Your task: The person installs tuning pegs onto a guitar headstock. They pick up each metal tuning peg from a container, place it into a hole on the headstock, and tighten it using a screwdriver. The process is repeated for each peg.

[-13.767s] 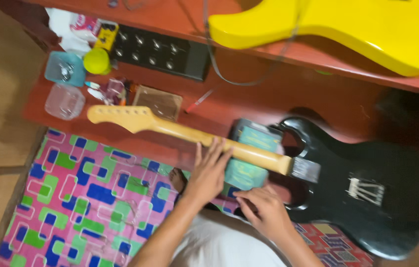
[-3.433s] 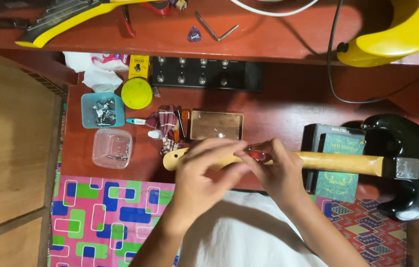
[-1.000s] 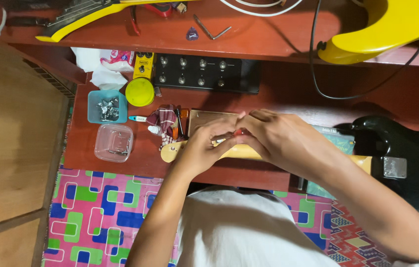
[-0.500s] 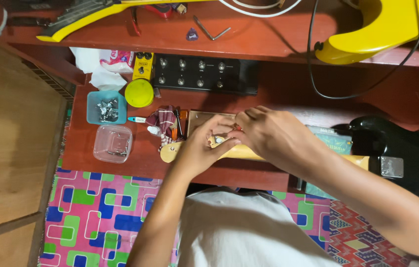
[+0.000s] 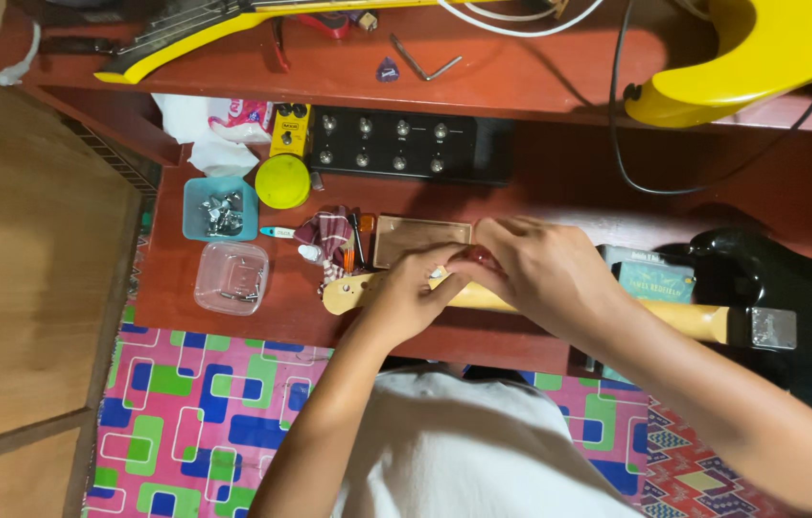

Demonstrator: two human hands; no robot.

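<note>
Desk (image 5: pixel 559 182): red, two levels, with the black guitar lying across the lower one.
Black guitar (image 5: pixel 809 317): body at right, pale neck (image 5: pixel 684 318) running left to the headstock (image 5: pixel 344 293).
Right hand (image 5: pixel 540 273): over the neck near the headstock, fingers curled narrow, pinching something small; what it is cannot be told.
Left hand (image 5: pixel 406 297): on the headstock end, fingertips meeting the right hand's.
Pedalboard (image 5: pixel 392 144): black, behind the hands.
Blue tray (image 5: pixel 219 208): holds metal parts, left of the hands.
Clear tub (image 5: pixel 231 278): just below the tray.
</note>
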